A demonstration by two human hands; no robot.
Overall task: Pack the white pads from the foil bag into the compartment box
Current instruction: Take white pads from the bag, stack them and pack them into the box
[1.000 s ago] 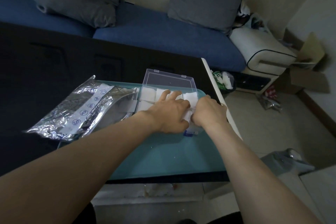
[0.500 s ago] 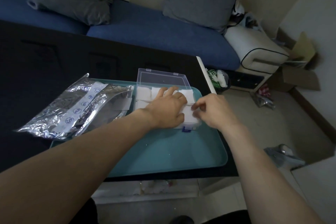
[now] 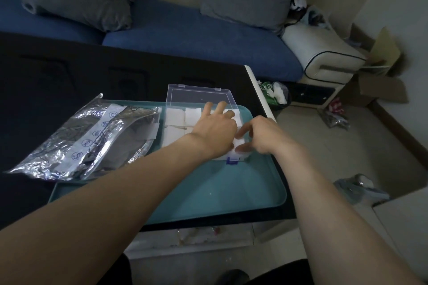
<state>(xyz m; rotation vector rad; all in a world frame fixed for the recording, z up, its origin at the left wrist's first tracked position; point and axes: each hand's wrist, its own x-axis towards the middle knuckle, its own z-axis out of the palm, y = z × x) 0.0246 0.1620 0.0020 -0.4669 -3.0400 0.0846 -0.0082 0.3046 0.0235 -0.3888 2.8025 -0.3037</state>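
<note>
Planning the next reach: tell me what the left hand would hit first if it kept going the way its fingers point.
The left hand points away over the pads; it would probably meet the box's raised clear lid first, though depth is hard to judge.

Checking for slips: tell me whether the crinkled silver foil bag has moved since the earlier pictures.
No. The crinkled silver foil bag lies over the teal tray's left edge, as before.

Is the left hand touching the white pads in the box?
Touching: the head view shows the left hand lying flat on the white pads, fingers spread across them.
</note>
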